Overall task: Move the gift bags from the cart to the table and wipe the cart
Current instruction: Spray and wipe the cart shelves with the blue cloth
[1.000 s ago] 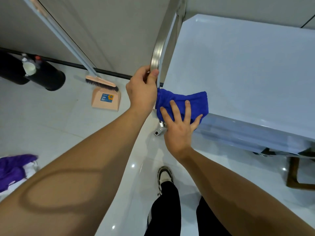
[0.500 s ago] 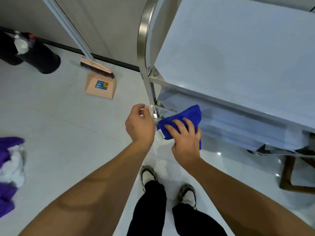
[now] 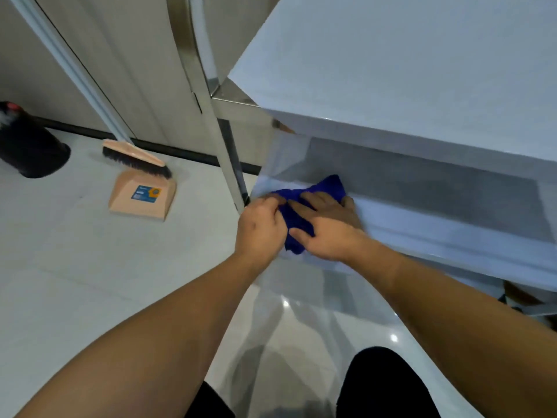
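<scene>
Head view looks down on both hands at the near left corner of the cart's (image 3: 407, 86) lower shelf (image 3: 422, 218). A blue cloth (image 3: 313, 191) lies bunched on that corner. The right hand (image 3: 328, 229) lies on top of it, its fingers (image 3: 313, 202) spread and fairly flat, pressing the cloth onto the shelf; part of the cloth hangs over the shelf edge below the thumb. The left hand (image 3: 260, 226) is just left of the right one, touching the cloth's left edge; its fingers are curled, but whether they pinch the cloth or the shelf corner I cannot tell. A steel post (image 3: 223, 140) of the cart rises just beyond the left fingers. The cart's top shelf spreads above and right of both hands, bare where it shows. No gift bags are in view.

Well left of the fingers, on the pale tiled floor (image 3: 90, 267), a peach dustpan (image 3: 141, 197) rests with a broom (image 3: 132, 156) standing at its back edge, the handle leaning up against the wall. Farther left stands a black bin (image 3: 30, 146). The person's dark trouser legs show at the bottom edge.
</scene>
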Available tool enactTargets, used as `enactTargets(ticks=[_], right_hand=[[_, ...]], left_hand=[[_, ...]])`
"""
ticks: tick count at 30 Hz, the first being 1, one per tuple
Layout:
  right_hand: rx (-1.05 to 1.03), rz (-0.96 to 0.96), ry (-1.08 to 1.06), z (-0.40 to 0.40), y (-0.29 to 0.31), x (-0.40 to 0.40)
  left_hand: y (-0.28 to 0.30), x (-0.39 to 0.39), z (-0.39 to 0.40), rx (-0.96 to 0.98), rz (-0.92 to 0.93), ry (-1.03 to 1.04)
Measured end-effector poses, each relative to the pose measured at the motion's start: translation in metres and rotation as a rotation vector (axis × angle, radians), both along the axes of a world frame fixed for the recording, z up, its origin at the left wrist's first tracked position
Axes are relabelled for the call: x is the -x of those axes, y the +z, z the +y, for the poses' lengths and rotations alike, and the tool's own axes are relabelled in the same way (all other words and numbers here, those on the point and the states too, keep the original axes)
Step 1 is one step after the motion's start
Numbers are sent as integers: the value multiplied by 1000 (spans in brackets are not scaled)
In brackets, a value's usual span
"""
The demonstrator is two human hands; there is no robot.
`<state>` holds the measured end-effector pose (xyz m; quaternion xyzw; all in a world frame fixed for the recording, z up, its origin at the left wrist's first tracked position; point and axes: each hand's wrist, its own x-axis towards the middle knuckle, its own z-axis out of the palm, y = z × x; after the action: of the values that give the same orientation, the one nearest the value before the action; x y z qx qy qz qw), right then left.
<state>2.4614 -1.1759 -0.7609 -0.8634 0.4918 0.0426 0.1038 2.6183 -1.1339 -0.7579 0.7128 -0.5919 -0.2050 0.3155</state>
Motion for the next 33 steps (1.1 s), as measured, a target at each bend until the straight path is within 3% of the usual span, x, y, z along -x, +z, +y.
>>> enactTargets(ticks=[3, 8, 24, 29, 33], right_hand=[[131, 5, 11, -7, -26, -4], [168, -55, -41, -23, -32, -23], [116, -30, -290, -132, -39, -69], [111, -121, -365, -172, -41, -68], [132, -165, -409, -187, -39, -71]], left_hand=[[-26, -5, -15, 111, -84, -42], [-42, -7, -42, 253, 28, 49], [-36, -12, -126, 152, 290, 112], [-43, -8, -123, 258, 252, 53], [-43, -12, -122, 228, 211, 98]])
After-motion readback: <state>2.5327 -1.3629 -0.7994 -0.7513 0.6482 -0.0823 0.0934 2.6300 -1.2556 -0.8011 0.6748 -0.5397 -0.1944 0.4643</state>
